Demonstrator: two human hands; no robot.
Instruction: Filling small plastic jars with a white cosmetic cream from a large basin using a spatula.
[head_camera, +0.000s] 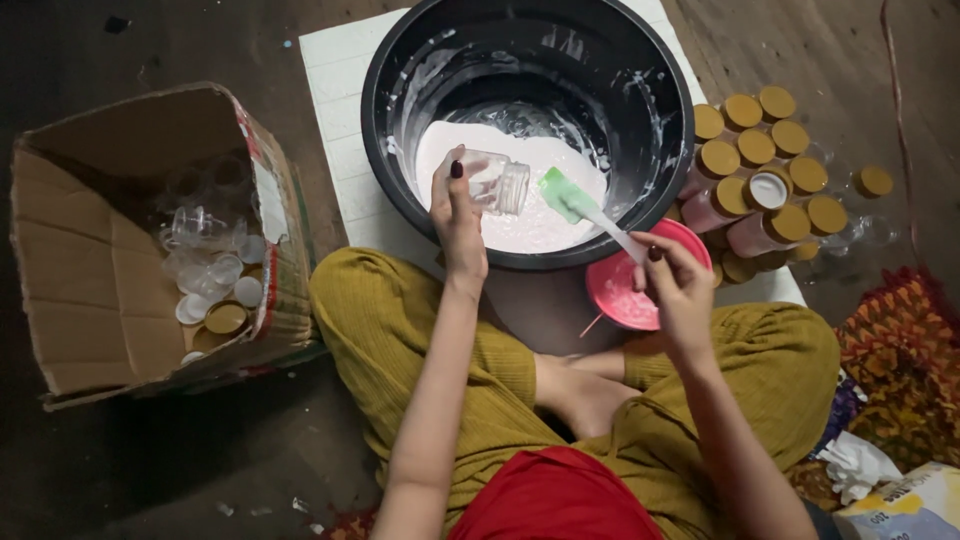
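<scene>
I see the dark floor (150, 470) bearing a white board (340, 110); left of the board lies a cardboard box (90, 270), right of it a patterned mat (900, 350).

The big tub (400, 60) is black, with white cream (530, 225) inside. The spatula (567, 195) has a green tip and a white handle. The little jar (495, 182) is see-through. The small bowl (620, 290) is pink. The jar lids (755, 146) are gold, and the filled jars (710, 212) look pink. The cardboard box (90, 300) is brown. The trousers (390, 320) are mustard yellow with thin stripes. The mat (335, 70) is white with small squares. The rug (905, 340) has red, yellow and orange zigzags.
</scene>
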